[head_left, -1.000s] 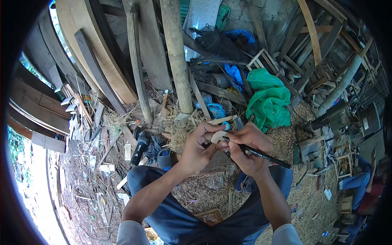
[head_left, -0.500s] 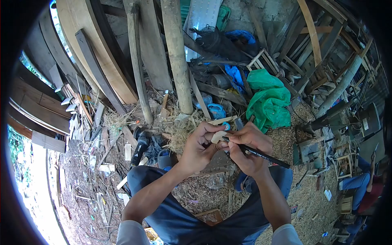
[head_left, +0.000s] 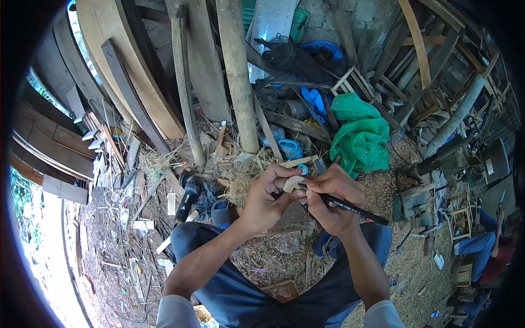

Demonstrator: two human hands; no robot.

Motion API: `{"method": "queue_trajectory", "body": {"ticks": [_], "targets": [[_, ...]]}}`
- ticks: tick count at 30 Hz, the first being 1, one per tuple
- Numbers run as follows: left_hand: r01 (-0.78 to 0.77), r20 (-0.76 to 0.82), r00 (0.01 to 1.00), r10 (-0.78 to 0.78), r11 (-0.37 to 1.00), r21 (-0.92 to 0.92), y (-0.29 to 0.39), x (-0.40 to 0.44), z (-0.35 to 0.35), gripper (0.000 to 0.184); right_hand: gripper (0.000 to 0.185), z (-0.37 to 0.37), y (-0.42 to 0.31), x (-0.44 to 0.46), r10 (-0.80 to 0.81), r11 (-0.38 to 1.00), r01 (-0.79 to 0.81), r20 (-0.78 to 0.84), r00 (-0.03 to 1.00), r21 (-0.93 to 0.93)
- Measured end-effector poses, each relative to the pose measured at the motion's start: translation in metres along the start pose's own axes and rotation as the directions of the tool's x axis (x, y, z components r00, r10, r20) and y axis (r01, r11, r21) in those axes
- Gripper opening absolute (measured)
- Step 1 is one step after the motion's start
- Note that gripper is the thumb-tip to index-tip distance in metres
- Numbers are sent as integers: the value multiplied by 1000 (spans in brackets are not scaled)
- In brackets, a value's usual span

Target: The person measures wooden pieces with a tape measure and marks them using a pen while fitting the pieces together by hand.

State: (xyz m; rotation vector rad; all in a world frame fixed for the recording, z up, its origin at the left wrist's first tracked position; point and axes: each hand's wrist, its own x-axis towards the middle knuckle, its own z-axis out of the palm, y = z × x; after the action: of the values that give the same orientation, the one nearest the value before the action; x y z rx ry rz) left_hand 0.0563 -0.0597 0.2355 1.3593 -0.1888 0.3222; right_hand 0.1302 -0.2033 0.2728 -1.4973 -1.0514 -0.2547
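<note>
Between the fingers of my left hand (head_left: 264, 201) is a small pale wooden piece (head_left: 293, 183) with a rounded outline. My right hand (head_left: 337, 201) grips a black pencil (head_left: 355, 210), its tip against or very close to the wooden piece. The fingertips of both hands meet around the piece and hide part of it. A round blue-rimmed item (head_left: 303, 169) shows just beyond my fingers; I cannot make out what it is.
A green plastic bag (head_left: 359, 131) lies beyond my right hand. An angle grinder (head_left: 188, 198) rests on the littered ground at left. Wooden posts (head_left: 237, 76) and boards (head_left: 128, 65) stand ahead. Another person (head_left: 481, 243) sits at far right.
</note>
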Motion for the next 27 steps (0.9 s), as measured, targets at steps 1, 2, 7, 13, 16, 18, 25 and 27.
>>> {"method": "queue_trajectory", "body": {"ticks": [1,2,7,13,16,18,25,27], "targets": [[-2,2,1000,2,1000,14,0,0,0,31,13,0,0,0,1,1000,-1,-2,1000,5],[-4,5,1000,4,1000,28,1,0,0,31,13,0,0,0,1,1000,-1,-2,1000,5],[23,-11,1000,-23,999,-25,2,0,1,32,13,0,1,-1,-1,1000,1,-4,1000,-9],[46,-30,998,-47,998,-52,1,0,2,33,12,0,-1,1,3,1000,-3,6,1000,-12],[56,-32,998,-58,996,-66,3,0,2,33,12,-1,-1,1,-2,1000,2,3,1000,-10],[67,-32,997,-70,995,-72,3,0,2,33,12,0,-2,1,1,1000,-1,2,1000,-13],[63,-36,997,-65,997,-54,2,0,2,33,12,0,-1,1,-3,1000,3,0,1000,2],[53,-31,998,-55,997,-60,2,0,2,33,12,0,0,1,-3,1000,3,-4,1000,0]]}}
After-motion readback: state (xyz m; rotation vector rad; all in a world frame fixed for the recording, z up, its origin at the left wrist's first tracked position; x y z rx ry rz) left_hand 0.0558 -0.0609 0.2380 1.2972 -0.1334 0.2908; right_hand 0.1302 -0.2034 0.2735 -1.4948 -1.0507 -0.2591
